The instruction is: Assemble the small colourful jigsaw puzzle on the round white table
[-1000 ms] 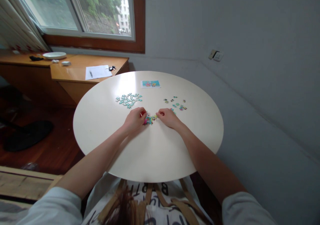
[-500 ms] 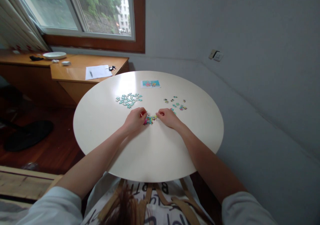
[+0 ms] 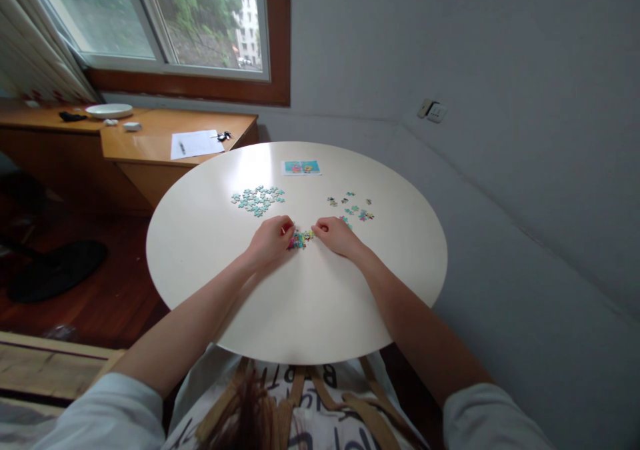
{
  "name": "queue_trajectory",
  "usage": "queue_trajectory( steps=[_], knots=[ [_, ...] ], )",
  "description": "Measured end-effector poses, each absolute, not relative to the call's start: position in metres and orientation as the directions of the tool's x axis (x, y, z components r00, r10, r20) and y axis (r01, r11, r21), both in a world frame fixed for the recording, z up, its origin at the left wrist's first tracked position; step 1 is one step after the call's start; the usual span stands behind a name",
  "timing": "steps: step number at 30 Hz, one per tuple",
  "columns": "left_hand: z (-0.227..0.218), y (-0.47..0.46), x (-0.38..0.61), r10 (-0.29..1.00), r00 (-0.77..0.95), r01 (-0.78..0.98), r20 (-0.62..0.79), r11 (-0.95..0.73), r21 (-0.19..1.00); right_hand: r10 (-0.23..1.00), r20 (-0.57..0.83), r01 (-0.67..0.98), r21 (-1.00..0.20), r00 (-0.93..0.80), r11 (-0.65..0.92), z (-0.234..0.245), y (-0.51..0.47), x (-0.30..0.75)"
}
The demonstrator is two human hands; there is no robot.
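A small joined patch of colourful jigsaw puzzle pieces (image 3: 301,239) lies on the white round table (image 3: 300,303). At its left edge is my left hand (image 3: 273,235), thumb and fingers closed in a pinch. My right hand (image 3: 336,233) is pinched at the patch's right end, its fingertips against a yellowish piece. Pale blue-green loose puzzle pieces (image 3: 258,200) lie spread beyond my left hand. Several mixed-colour pieces (image 3: 364,215) are scattered beyond my right hand, and one group partly shows just behind it. My fingers hide part of the patch.
A picture card (image 3: 301,167) with a blue scene lies at the table's far side. Behind to the left, a wooden desk (image 3: 150,143) holds paper (image 3: 196,145), keys (image 3: 225,136) and a white plate (image 3: 109,111). A wall (image 3: 500,170) stands close on the right.
Almost nothing differs. Both hands stay at the two ends of the patch, with only a very slight shift of the left hand.
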State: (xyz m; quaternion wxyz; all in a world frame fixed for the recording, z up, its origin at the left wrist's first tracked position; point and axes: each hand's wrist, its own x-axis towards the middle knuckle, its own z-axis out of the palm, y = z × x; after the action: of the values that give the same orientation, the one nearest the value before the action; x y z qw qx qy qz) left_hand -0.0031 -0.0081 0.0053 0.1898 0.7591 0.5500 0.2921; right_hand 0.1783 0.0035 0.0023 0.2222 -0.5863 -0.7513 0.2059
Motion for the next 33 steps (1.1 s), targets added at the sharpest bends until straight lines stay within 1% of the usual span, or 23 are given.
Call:
queue_trajectory(
  steps=[8, 13, 16, 25, 33],
  knots=[
    [0.0036, -0.0070, -0.0042, 0.940, 0.244, 0.733, 0.239, -0.340, 0.589, 0.972, 0.093, 0.790, -0.569, -0.214, 0.228, 0.0027, 0.0031, 0.1779],
    [0.0056, -0.0075, -0.0035, 0.946, 0.274, 0.749, 0.173, -0.322, 0.579, 0.973, 0.101, 0.803, -0.551, -0.208, 0.228, 0.0024, 0.0030, 0.1779],
    [0.0062, -0.0072, -0.0035, 0.941, 0.297, 0.755, 0.164, -0.337, 0.562, 0.972, 0.103, 0.813, -0.534, -0.210, 0.232, 0.0021, 0.0029, 0.1779],
    [0.0028, -0.0044, -0.0042, 0.899, 0.379, 0.762, 0.221, -0.439, 0.477, 0.971, 0.081, 0.871, -0.431, -0.223, 0.236, 0.0042, 0.0018, 0.1767],
    [0.0024, -0.0048, -0.0038, 0.898, 0.377, 0.754, 0.227, -0.440, 0.488, 0.969, 0.055, 0.916, -0.317, -0.242, 0.247, 0.0047, 0.0029, 0.1764]
  ],
)
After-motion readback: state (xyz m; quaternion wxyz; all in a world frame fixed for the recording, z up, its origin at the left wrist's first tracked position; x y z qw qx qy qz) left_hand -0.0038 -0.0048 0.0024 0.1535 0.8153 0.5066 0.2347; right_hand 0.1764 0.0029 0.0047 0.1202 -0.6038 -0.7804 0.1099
